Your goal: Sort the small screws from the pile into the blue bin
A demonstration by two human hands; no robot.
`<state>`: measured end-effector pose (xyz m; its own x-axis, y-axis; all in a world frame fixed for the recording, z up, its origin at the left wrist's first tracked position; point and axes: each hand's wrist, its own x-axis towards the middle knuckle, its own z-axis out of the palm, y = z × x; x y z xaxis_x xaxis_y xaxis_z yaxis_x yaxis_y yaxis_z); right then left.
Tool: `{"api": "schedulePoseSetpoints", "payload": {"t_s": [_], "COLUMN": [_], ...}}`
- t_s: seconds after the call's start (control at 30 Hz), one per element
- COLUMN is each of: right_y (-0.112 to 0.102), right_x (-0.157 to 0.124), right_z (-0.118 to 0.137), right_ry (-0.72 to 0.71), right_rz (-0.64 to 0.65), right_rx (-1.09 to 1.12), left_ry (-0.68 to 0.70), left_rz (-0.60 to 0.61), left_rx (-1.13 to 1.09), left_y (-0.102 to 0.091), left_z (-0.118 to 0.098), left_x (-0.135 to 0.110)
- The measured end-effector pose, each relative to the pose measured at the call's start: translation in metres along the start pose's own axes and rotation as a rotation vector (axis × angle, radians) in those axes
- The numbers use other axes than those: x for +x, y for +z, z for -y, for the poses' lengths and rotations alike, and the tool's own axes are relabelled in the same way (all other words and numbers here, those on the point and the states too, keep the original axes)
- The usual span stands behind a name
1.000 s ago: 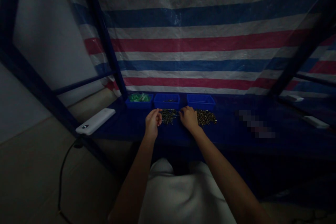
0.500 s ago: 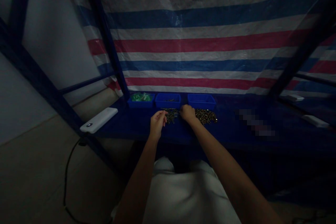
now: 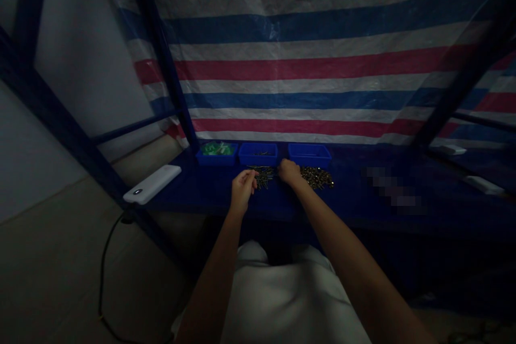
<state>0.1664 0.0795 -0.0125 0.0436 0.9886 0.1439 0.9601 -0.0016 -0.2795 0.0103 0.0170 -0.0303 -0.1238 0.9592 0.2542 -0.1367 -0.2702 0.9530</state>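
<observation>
My left hand (image 3: 242, 187) rests on the dark blue table (image 3: 355, 201) with its fingers curled in a pinch at the left edge of a small heap of dark screws (image 3: 264, 176). What the pinch holds is too small to see. My right hand (image 3: 288, 171) lies between that heap and a larger heap of brass-coloured screws (image 3: 317, 177), fingers bent down onto the parts. Behind the heaps stand three blue trays: the left one (image 3: 216, 153) with green pieces, the middle one (image 3: 258, 153) with a few dark parts, the right one (image 3: 309, 154).
A white power bank (image 3: 152, 184) lies at the table's left corner, a black cable (image 3: 104, 258) hanging below it. A striped tarp (image 3: 322, 54) hangs behind the table. Dark blue frame posts (image 3: 161, 54) rise at both sides. White flat objects (image 3: 481, 185) lie far right.
The view shifted slightly, and both hands moved a little forward toward the trays. My right hand drew in closer to the dark screw heap. Since half a second ago almost nothing moved.
</observation>
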Motion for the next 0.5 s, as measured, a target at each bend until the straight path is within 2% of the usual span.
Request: {"api": "schedulePoseSetpoints", "payload": {"t_s": [0.07,0.13,0.23,0.3,0.4,0.5], "right_y": [-0.006,-0.012,-0.019,-0.022,-0.027,-0.036], "right_x": [-0.002,-0.007,-0.020,-0.031,-0.047,-0.058], "right_z": [-0.003,-0.006,-0.008,-0.008,-0.004,0.000], "right_ry": [0.015,-0.014,-0.188,-0.338,-0.495,-0.540], "right_rz": [-0.023,-0.049,-0.036,0.004,0.026,-0.023], "right_rx": [0.067,0.229,0.532,0.646,0.669,0.614], "left_ry": [0.008,0.019,0.024,0.021,0.041,0.077], "left_rz": [-0.012,-0.018,-0.003,0.033,0.133,0.215], "left_rx": [0.000,0.002,0.000,0.003,0.057,0.144], "left_y": [0.000,0.001,0.001,0.001,0.001,0.001], "left_z": [0.000,0.000,0.000,0.000,0.000,0.000], "left_x": [0.000,-0.001,0.000,-0.001,-0.003,-0.006]}}
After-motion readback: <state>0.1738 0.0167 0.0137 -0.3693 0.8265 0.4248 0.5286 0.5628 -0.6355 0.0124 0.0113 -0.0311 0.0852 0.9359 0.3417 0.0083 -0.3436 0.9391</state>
